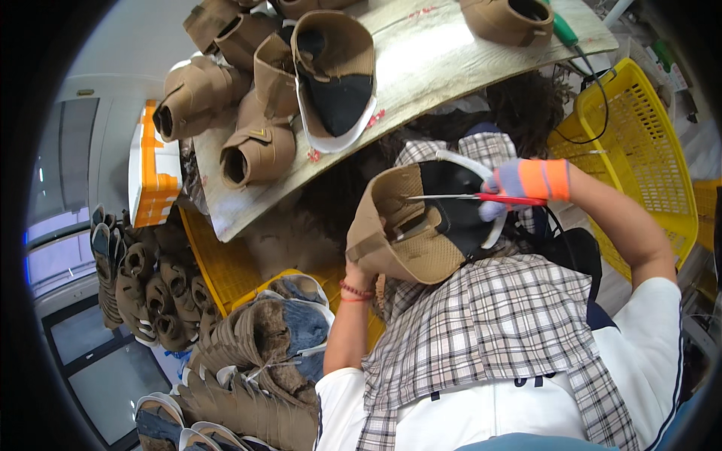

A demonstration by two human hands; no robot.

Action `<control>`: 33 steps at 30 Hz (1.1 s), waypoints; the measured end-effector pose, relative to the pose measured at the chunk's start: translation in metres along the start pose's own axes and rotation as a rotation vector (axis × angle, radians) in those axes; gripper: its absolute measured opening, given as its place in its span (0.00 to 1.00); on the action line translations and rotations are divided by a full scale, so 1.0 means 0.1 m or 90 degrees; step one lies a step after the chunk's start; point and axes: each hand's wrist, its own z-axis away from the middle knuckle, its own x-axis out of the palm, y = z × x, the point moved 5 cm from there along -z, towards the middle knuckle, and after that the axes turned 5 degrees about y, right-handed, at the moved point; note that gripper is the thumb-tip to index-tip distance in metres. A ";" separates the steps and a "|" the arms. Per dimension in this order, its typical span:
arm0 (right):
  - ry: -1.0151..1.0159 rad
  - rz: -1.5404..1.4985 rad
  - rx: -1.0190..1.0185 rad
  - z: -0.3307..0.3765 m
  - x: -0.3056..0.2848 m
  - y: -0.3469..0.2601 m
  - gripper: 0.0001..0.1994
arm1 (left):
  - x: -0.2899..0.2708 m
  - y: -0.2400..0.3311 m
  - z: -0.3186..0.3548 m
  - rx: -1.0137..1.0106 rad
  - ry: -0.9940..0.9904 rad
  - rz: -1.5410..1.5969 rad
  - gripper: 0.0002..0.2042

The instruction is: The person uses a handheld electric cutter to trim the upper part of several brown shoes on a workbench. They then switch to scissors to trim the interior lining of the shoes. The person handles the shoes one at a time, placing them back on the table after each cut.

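I hold a tan and black shoe (414, 225) with a white sole in front of my chest. My left hand (359, 264) is under it, mostly hidden by the shoe, gripping it from below; a red bracelet sits on that wrist. My right hand (526, 184), in an orange and grey glove, holds red-handled scissors (481, 198) whose blades point left across the shoe's opening. A plaid cloth (489, 331) covers my lap and chest.
A wooden board (444, 60) ahead carries several similar tan shoes (259, 150). A yellow plastic basket (639, 143) stands at right. More shoes lie stacked at lower left (248, 353), over another yellow basket (218, 263). An orange and white box (154, 173) sits at left.
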 end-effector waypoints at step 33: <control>0.607 -0.654 0.143 1.36 0.59 2.27 0.18 | 2.09 1.92 -0.86 0.927 0.333 -0.578 0.22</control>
